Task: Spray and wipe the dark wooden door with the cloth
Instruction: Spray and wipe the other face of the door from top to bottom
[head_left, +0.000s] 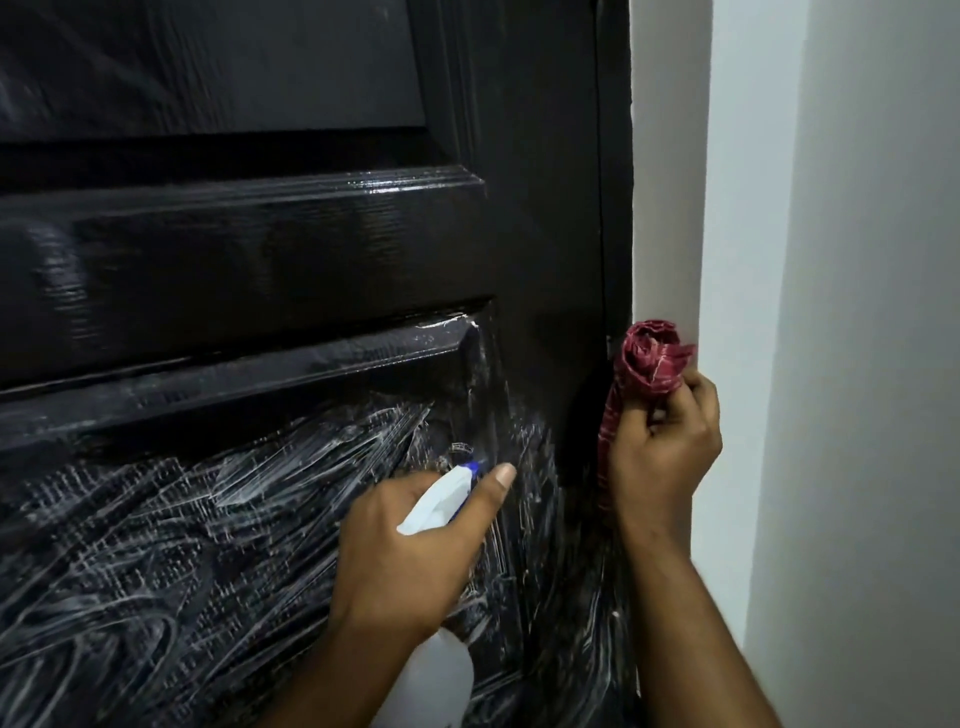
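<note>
Nearest you, your left hand wraps the neck of the white spray bottle, fingers curled round it, nozzle aimed at the door's lower panel. The bottle looks like light, smooth plastic, probably slick when wet, so hold it at the neck. Your right hand is raised at the door's right edge, fingers pinching the red cloth, which is soft and bunched; grip the wad. Beyond, the dark wooden door is rigid and glossy, with white streaks across its lower panel.

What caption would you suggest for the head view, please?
Left hand aims spray bottle at streaked dark door; right hand holds red cloth.
</note>
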